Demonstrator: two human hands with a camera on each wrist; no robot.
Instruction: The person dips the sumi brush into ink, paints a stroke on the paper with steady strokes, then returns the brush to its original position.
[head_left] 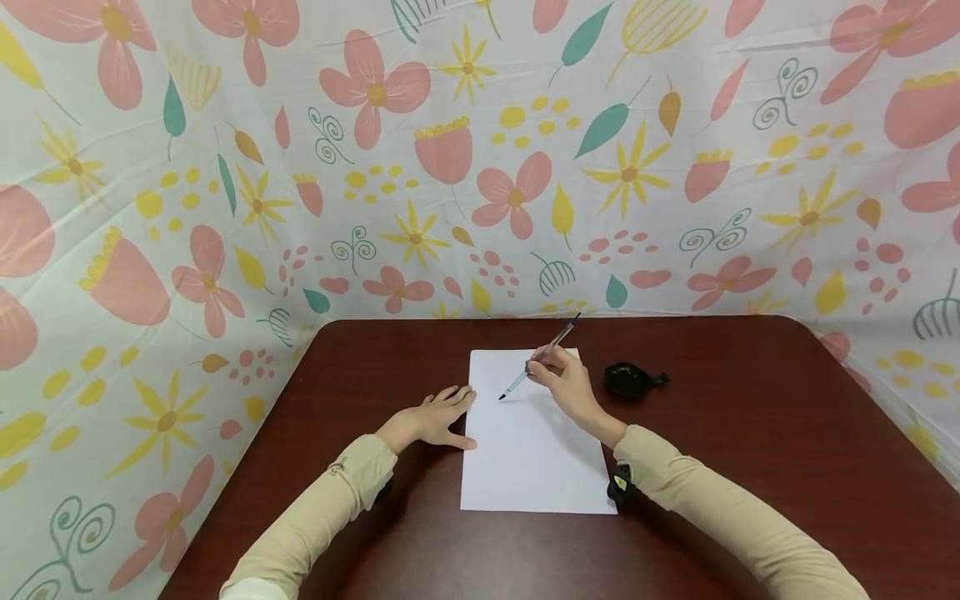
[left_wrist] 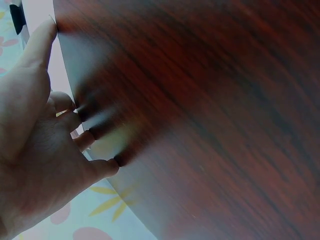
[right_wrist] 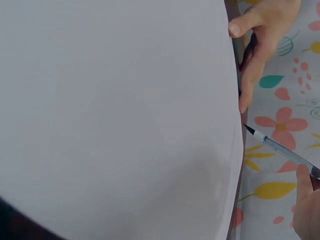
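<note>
A white sheet of paper point(head_left: 525, 467) lies on the dark red-brown table, its surface unmarked. My right hand point(head_left: 566, 383) pinches a brush pen point(head_left: 516, 384) with a pale, see-through barrel. The brush slants, its dark tip pointing down and left over the upper part of the sheet. In the right wrist view the dark bristles and a white collar show on the brush point(right_wrist: 280, 148). My left hand point(head_left: 438, 417) rests at the sheet's left edge with fingers spread. In the left wrist view, the thumb of that hand point(left_wrist: 45, 145) touches the paper's border and its fingertips reach the table.
A small black dish-like object with a short handle point(head_left: 628, 380) sits on the table right of the paper. Behind and to the left hangs a flower-printed cloth point(head_left: 517, 200), meeting the far edge of the table point(head_left: 750, 433). A black wrist device point(head_left: 621, 485) overlaps the sheet's lower right corner.
</note>
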